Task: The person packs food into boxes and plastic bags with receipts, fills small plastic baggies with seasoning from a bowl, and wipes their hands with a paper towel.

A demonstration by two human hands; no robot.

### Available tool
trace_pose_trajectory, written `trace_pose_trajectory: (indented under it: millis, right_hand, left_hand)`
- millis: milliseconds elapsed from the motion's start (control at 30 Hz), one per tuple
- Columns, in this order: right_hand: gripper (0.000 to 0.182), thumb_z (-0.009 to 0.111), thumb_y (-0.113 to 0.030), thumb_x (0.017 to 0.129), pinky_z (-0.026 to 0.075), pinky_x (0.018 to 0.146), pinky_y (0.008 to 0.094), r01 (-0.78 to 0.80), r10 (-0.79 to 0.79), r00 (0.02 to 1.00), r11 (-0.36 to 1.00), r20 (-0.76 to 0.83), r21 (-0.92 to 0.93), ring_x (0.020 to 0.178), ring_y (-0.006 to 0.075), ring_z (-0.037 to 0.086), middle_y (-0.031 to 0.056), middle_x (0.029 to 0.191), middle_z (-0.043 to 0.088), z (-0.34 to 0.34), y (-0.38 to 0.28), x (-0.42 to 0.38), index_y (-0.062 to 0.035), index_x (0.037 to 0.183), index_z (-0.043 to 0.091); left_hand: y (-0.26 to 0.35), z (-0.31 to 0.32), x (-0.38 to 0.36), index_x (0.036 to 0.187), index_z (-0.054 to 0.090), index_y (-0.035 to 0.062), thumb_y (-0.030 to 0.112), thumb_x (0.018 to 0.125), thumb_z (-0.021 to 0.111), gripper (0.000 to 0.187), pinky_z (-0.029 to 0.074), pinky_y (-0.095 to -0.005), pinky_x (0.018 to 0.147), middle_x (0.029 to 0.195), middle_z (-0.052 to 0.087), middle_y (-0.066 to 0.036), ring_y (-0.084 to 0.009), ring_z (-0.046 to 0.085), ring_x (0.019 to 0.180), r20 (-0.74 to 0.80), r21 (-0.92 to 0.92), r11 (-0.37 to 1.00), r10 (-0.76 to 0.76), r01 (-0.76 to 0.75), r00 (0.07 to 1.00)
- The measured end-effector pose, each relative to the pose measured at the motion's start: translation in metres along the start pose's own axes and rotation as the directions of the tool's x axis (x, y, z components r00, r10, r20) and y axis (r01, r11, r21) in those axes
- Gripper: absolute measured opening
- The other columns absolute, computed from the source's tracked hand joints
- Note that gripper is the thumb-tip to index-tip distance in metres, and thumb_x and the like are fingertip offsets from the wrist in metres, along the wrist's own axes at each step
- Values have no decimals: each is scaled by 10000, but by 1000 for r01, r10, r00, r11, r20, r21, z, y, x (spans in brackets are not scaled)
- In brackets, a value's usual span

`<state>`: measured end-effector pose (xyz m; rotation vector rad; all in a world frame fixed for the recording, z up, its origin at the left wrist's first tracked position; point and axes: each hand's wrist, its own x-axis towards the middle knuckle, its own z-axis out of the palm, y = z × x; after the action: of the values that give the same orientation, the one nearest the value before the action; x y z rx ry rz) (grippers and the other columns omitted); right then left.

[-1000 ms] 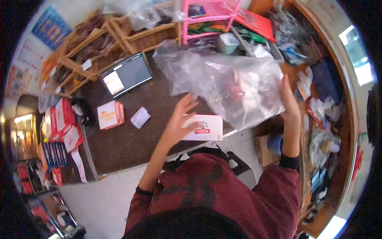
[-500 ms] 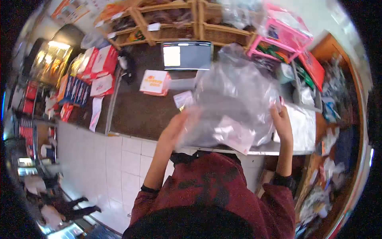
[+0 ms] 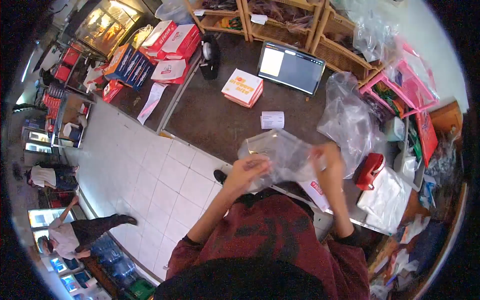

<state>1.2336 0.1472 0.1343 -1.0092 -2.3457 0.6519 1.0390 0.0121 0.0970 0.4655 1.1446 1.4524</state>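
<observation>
A clear plastic bag [image 3: 285, 150] is stretched between my hands at the counter's front edge. My left hand [image 3: 251, 171] is closed on its left side, fingers curled into the film. On the opposite side my right hand [image 3: 327, 161], a little blurred, pinches the bag. A larger crumpled clear bag [image 3: 347, 117] lies on the counter just beyond my right hand. Under my right forearm, a white and red printed item [image 3: 315, 194] partly shows; its kind is hidden. A small printed slip [image 3: 272, 120] lies just past the bag.
A white and orange box [image 3: 242, 87] and a tablet screen [image 3: 291, 67] stand farther back. To the right are a red tape dispenser [image 3: 370, 171], white plastic bags [image 3: 384, 197] and a pink rack [image 3: 407, 87]. Red boxes [image 3: 170, 70] stack at left. Two people are across the floor.
The view has turned, shifting the counter's things rightward. The large bag, earlier across my hands, now lies beyond them, and a smaller-looking clear bag is between my hands, which are closer together.
</observation>
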Motion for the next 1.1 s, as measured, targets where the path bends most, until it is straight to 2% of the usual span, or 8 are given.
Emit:
trace_pose_trajectory:
  millis: [267, 333, 667, 733, 800, 867, 1000, 1100]
  right_hand:
    - [187, 653, -171, 678, 372, 698, 391, 223, -389, 836, 885, 387, 408, 772, 282, 490, 97, 774, 501, -17, -60, -7, -42, 778, 563]
    - [181, 641, -99, 589, 358, 668, 391, 429, -450, 874, 892, 182, 143, 757, 278, 473, 102, 748, 489, -58, -66, -11, -37, 730, 547]
    - [167, 571, 2, 558, 366, 574, 330, 296, -284, 848, 954, -448, -45, 530, 232, 431, 100, 593, 455, -102, -59, -24, 10, 534, 406]
    - [273, 551, -77, 718, 352, 546, 255, -249, 414, 687, 906, -596, 343, 562, 157, 434, 94, 599, 482, -121, -57, -38, 13, 538, 367]
    - [229, 514, -34, 799, 308, 546, 209, 71, 54, 787, 982, -614, 177, 605, 68, 390, 3, 618, 438, -116, -26, -50, 31, 599, 422]
    - [338, 596, -74, 767, 324, 554, 238, 74, 81, 851, 960, -519, 271, 598, 73, 380, 2, 625, 458, -112, -34, -31, -25, 540, 351]
    - [246, 602, -54, 672, 426, 738, 315, 59, 199, 914, 797, -354, 601, 677, 180, 484, 66, 667, 510, -77, 3, -36, -23, 550, 391]
    - [248, 589, -46, 677, 399, 835, 319, -64, 315, 891, 800, -327, 596, 670, 163, 460, 42, 628, 465, -59, -5, -20, -26, 539, 383]
  left_hand:
    - [30, 42, -26, 1025, 563, 15, 175, 790, 658, 300, 452, -210, 686, 888, 595, -51, -113, 576, 816, 132, -40, 974, -214, 221, 968]
    - [68, 29, -43, 880, 588, 42, 116, 795, 636, 123, 460, -219, 679, 797, 581, -24, -95, 580, 804, 300, 843, 435, 110, -317, 948]
    - [112, -12, -53, 558, 327, 76, -124, 737, 453, 297, 383, -174, 462, 588, 282, 58, -16, 240, 449, -295, 435, 828, 502, -353, 813]
    - [119, -46, -56, 577, 292, 103, -72, 756, 504, 328, 294, -162, 397, 589, 291, 51, -17, 251, 453, -443, 7, 889, 412, -457, 796]
    - [121, -60, -55, 597, 279, 119, -36, 767, 538, 347, 242, -158, 367, 595, 313, 46, -19, 267, 463, -424, -232, 852, 346, -470, 837]
    - [95, -77, -45, 663, 339, 113, -14, 772, 565, 281, 273, -168, 383, 640, 381, 36, -32, 313, 488, -483, 519, 841, 434, -151, 761]
    - [57, -36, -17, 1142, 484, 74, 60, 683, 624, 479, 346, -374, 949, 1131, 423, -141, -312, 375, 1124, 71, 970, 160, 533, -183, 843]
    - [19, 2, -9, 1301, 345, 84, 150, 628, 673, 751, 219, -431, 1036, 1327, 307, -174, -364, 235, 1265, 416, 834, 315, 177, -452, 892]
